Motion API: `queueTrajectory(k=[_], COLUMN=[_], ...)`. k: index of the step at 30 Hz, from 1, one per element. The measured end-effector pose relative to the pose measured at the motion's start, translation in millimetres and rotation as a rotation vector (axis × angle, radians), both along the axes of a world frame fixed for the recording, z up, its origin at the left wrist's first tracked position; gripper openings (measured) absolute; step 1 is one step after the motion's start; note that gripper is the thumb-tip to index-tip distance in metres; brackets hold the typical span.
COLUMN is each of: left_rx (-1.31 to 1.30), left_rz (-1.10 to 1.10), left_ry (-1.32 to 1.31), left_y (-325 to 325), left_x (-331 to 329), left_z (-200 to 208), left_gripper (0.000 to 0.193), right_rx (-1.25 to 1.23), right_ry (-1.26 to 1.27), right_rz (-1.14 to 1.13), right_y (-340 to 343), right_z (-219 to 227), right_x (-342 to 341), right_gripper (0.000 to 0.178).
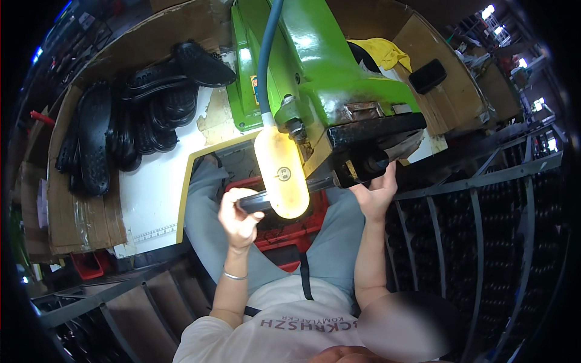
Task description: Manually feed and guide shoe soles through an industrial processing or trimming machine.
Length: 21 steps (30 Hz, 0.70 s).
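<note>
A black shoe sole (256,201) lies crosswise under the head of a green machine (357,91), its middle covered by a glowing yellow lamp (283,175). My left hand (238,219) pinches the sole's left end between thumb and fingers. On the other side, my right hand (376,192) closes round the dark far end, right against the machine's black working part (360,168). The machine hides part of that hand's fingers and exactly where the sole meets the working part.
Several black soles (94,139) are heaped on the white tabletop (151,187) inside a cardboard wall at left. A yellow cloth (384,53) and a black pad-like object (427,75) sit at back right. Metal racks (478,242) flank me; a red crate (290,233) is below.
</note>
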<state>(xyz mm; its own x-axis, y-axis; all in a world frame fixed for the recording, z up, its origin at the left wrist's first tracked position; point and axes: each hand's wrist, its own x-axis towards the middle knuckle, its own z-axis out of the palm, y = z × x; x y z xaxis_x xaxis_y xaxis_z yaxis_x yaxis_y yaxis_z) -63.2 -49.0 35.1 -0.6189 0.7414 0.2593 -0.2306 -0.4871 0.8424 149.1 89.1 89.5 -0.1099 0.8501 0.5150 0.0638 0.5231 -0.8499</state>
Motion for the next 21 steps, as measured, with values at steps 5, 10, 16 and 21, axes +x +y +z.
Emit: queueTrajectory(k=[5, 10, 16, 21], left_rx=[0.042, 0.072, -0.565, -0.286], left_rz=[0.011, -0.059, -0.110, 0.034], left_ry=[-0.056, -0.212, 0.603, 0.958], left_y=[-26.4, -42.8, -22.5, 31.3], left_x=[-34.6, -59.6, -85.7, -0.8], left_z=[-19.8, -32.9, -57.4, -28.5], left_gripper=[0.041, 0.040, 0.037, 0.032], right_rx=[-0.015, 0.056, 0.281, 0.406], right_ry=[-0.001, 0.160, 0.025, -0.076], right_rz=[0.104, 0.103, 0.003, -0.058], right_y=[-11.1, -31.0, -37.4, -39.5], right_z=[-37.7, -40.5, -32.7, -38.2], right_x=[-28.9, -60.1, -73.8, -72.2], right_gripper=[0.065, 0.064, 0.054, 0.051])
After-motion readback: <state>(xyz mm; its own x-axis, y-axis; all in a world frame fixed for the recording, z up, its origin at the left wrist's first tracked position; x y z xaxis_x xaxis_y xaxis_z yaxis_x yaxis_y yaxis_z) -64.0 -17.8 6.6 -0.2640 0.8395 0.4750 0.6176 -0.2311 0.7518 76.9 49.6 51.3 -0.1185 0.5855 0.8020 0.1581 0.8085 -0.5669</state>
